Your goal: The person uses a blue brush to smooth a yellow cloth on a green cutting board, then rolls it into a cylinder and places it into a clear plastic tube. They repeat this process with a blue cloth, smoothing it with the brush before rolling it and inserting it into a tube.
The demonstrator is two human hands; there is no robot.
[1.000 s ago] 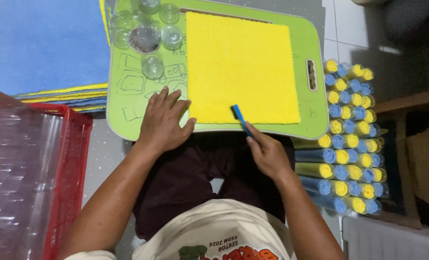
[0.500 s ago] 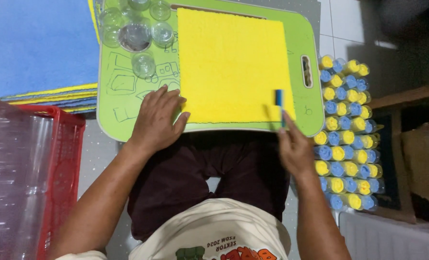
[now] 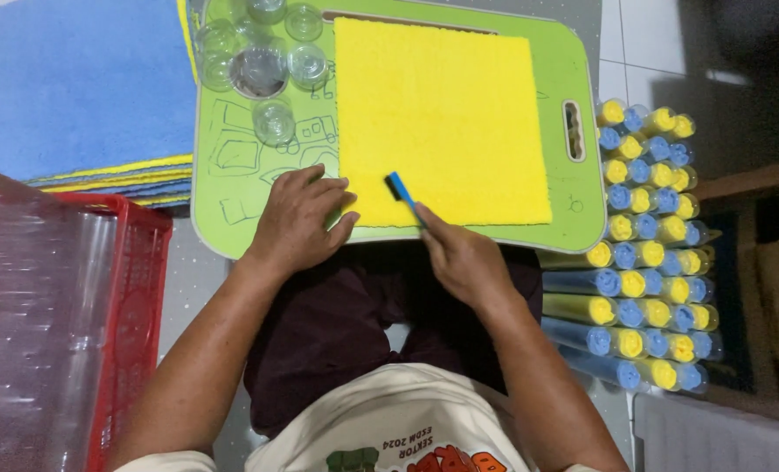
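Right now the right hand (image 3: pixel 463 258) pinches a small blue tool (image 3: pixel 401 192), a blade or brush by the look of it though too small to tell which, fingers closed round its handle, its tip resting on the lower edge of the yellow cloth sheet (image 3: pixel 442 118); the left hand (image 3: pixel 297 218) holds nothing, lying flat with fingers spread across the sheet's lower left corner and the green board (image 3: pixel 232 175) beneath it; the sheet lies square on the board, which rests across the person's lap. To my eye the work in hand is drawing the tool along the sheet, and doing it well probably means keeping the left palm pressed firmly so the soft cloth cannot creep or bunch, keeping those fingertips clear of the tool's path since they sit just beside it, and holding the tool at a steady angle. Clear plastic cups (image 3: pixel 263 52) cluster on the board's upper left; a blue and yellow cloth stack (image 3: pixel 75 96) lies further left; filled tubes with yellow and blue ends (image 3: pixel 647 245) are stacked to the right; a red crate (image 3: pixel 140 297) stands near the left arm.
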